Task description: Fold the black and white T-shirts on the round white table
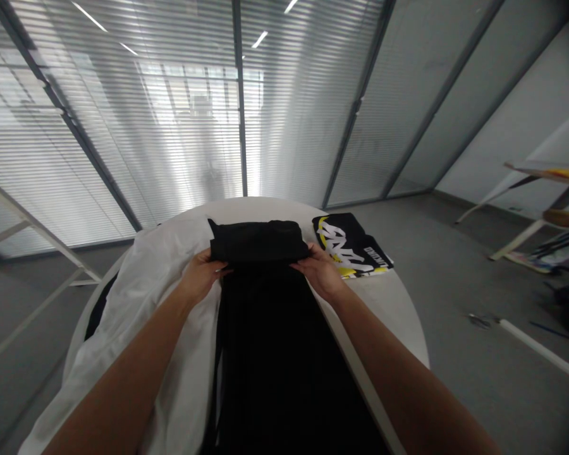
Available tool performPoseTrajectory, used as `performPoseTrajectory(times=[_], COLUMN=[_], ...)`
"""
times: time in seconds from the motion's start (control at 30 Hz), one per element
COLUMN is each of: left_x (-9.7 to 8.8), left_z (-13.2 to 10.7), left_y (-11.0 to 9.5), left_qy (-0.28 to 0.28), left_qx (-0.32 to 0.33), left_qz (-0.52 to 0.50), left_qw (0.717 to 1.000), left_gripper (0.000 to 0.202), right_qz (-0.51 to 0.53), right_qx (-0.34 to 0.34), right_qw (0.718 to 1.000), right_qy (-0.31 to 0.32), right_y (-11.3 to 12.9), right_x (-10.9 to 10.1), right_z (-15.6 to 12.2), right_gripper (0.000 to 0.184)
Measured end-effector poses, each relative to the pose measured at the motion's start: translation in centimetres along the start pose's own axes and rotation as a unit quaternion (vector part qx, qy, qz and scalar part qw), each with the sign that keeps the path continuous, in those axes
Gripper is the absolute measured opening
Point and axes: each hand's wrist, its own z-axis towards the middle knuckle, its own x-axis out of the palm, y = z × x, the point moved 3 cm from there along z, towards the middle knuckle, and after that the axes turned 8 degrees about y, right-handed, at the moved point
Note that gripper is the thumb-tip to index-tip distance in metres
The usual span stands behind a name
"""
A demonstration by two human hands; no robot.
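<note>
Black garment [270,360]: where is it to be found?

It is laid on a round white table [389,316], its far end placed short of the far rim and its near end cut off by the bottom of the view. A white cloth [165,354] is spread beside it, toward the table's left edge.

And around the table?

A glass partition with slatted blinds [123,126] is seen beyond the far rim. To the right, a white tube [540,351] is lying on a grey floor [455,253].

How is the long axis set against the hands?

It is run straight out from the person's body toward the far rim. The left hand [200,276] is placed at its left side and the right hand [318,272] at its right side, level with each other, so neither can be called nearer.

How does the garment look?

It is dark and matt, and its far end is doubled into a thick folded band [258,242].

And the hands' state?

They are held apart, not pressed together. The fingertips [222,270] are set at the band's lower edge, but whether cloth is pinched cannot be told.

What is closest on the right?

A black printed item with white and yellow lettering [348,243] is placed just beyond the right hand.
</note>
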Motion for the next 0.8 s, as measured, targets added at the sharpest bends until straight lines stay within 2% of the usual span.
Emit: performPoseTrajectory(times=[0.1,0.17,0.27,0.37,0.47,0.6,0.7,0.8], left_x=[0.1,0.0,-0.4,-0.9,-1.1,-0.9,-0.8,-0.9], left_z=[0.1,0.2,0.5,0.7,0.7,0.4,0.2,0.3], left_y=[0.1,0.2,0.5,0.7,0.6,0.2,0.1,0.4], left_qy=[0.005,0.009,-0.005,-0.002,0.028,0.053,0.05,0.052], left_qx=[0.04,0.065,0.085,0.099,0.133,0.146,0.136,0.127], left_qz=[0.023,0.039,0.026,0.036,0.108,0.217,0.233,0.209], left_qw=[0.999,0.997,0.996,0.994,0.985,0.964,0.962,0.968], left_gripper=[0.019,0.013,0.012,0.012,0.009,0.009,0.009,0.011], right_qz=[0.018,0.013,0.016,0.048,0.094,0.113,0.077,0.003], right_qx=[0.002,-0.016,-0.042,-0.048,-0.038,0.018,0.044,0.023], right_qw=[1.0,1.0,0.998,0.996,0.994,0.993,0.995,0.999], right_qy=[0.008,-0.012,-0.051,-0.062,-0.048,0.001,0.036,0.047], right_y=[-0.1,-0.1,0.0,-0.2,-0.5,-0.7,-0.9,-0.9], right_x=[0.1,0.0,-0.4,-0.9,-1.3,-1.1,-0.7,-0.7], right_z=[0.1,0.2,0.5,0.8,0.9,0.7,0.5,0.3], right_gripper=[0.03,0.033,0.034,0.031,0.041,0.051,0.05,0.046])
